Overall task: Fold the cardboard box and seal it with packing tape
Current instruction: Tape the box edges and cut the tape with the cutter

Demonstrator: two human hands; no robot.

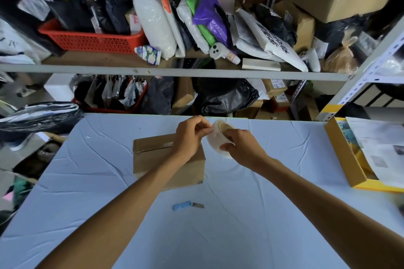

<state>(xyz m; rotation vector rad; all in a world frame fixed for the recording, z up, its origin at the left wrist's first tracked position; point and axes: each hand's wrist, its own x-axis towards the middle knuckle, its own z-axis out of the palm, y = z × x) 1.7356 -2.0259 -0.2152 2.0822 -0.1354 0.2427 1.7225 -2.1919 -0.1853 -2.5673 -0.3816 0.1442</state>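
One view only, from the head camera. Both hands are above the cardboard box (168, 159), which stands on the table (262, 203) directly under the left hand (189, 135). The right hand (239, 144) grips the roll of clear packing tape (218, 137) around its side, and the left hand pinches with fingertips (207, 130) at the edge of the roll, probably the loose end of the tape, but this end is too thin to see. A strip of tape seems to lie already on the top seam of the box, left of the left hand.

Risks, as I judge: the clear tape can fold and stick to itself or to the fingers when it is pulled; it can also split or go crooked on the seam. A blue utility knife (185, 205) lies near the forearms with its blade out, so a careless reach can cut the skin.

Writing: dark characters are on a white bag (273, 43) on the shelf (175, 72) beyond the hands, but I cannot read them.
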